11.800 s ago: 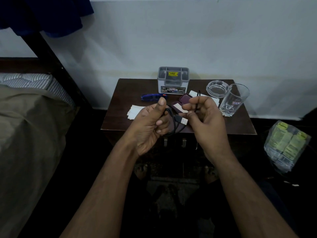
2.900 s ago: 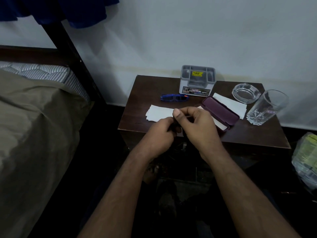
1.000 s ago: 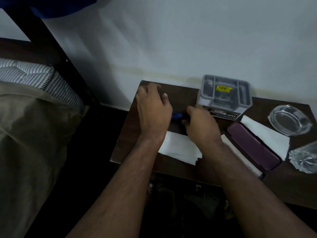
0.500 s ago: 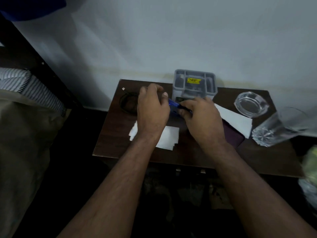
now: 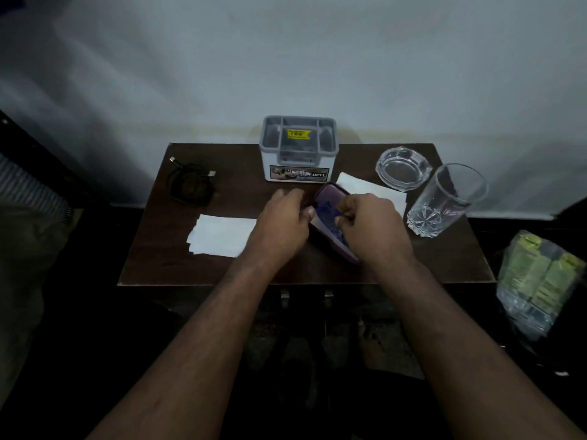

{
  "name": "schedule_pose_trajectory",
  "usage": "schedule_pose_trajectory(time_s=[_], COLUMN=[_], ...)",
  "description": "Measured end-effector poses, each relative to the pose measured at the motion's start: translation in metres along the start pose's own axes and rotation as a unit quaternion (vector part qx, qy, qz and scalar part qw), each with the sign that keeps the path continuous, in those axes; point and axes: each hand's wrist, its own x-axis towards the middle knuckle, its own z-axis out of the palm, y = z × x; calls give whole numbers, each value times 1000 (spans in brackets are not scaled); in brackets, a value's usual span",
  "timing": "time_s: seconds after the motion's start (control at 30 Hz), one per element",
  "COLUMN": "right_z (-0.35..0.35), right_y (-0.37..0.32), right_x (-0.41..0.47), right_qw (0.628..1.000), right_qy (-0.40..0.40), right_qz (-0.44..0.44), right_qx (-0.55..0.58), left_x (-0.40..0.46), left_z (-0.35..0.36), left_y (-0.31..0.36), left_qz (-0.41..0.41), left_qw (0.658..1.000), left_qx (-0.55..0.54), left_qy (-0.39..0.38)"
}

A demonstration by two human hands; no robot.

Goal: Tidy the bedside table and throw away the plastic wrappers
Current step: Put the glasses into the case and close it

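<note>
On the dark wooden bedside table [image 5: 152, 268], my two hands meet at a purple glasses case [image 5: 328, 195] that lies open near the middle. My left hand [image 5: 281, 225] grips the case's left edge. My right hand [image 5: 373, 228] pinches the blue glasses [image 5: 330, 215], which sit inside the case. A coiled black cable [image 5: 190, 184] rests at the back left corner. White paper sheets [image 5: 222, 236] lie at the left front, and another white sheet [image 5: 371, 188] shows behind the case. A plastic wrapper pack [image 5: 540, 281] lies on the floor to the right.
A grey compartment organizer [image 5: 298, 147] stands at the back centre against the wall. A glass ashtray [image 5: 401, 168] and a drinking glass [image 5: 448, 198] stand at the back right. The bed [image 5: 22, 249] borders the table on the left.
Both hands moved right from the blue glasses' old spot to the purple case, which is now open with the glasses in it. The coiled cable lies uncovered at the back left.
</note>
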Motion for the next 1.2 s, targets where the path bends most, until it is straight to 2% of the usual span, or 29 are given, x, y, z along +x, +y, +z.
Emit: schedule_pose_trajectory(time_s=[0.1,0.27,0.47,0.57,0.73,0.8,0.97,1.1,1.2], right_z=[4,9,9,4,-10,-12,-7,-8,-8], right_y=[0,-6,-4,-2,12,17,15,13,14], right_x=[2,1,0,-3,-2,0,3,6,8], right_qw=[1000,999,996,998,999,999,994,993,997], right_qy=[-18,-44,-89,-64,52,35,-73,-58,-59], right_qz=[0,-12,-19,-18,-4,9,37,44,22], right_qx=[13,27,-5,8,10,-18,-73,-89,-42], left_x=[5,8,10,8,4,4,4,7,8], left_z=[4,5,8,6,4,4,0,-2,-2], left_y=[0,-1,2,3,5,3,-3,-5,-5], left_qz=[-5,-28,-32,-33,-33,-29,-33,-34,-41], left_qw=[999,997,995,995,995,995,996,996,995], left_qx=[40,62,72,77,75,70,49,32,31], left_qy=[-30,-34,-62,-61,-58,-60,-67,-76,-80])
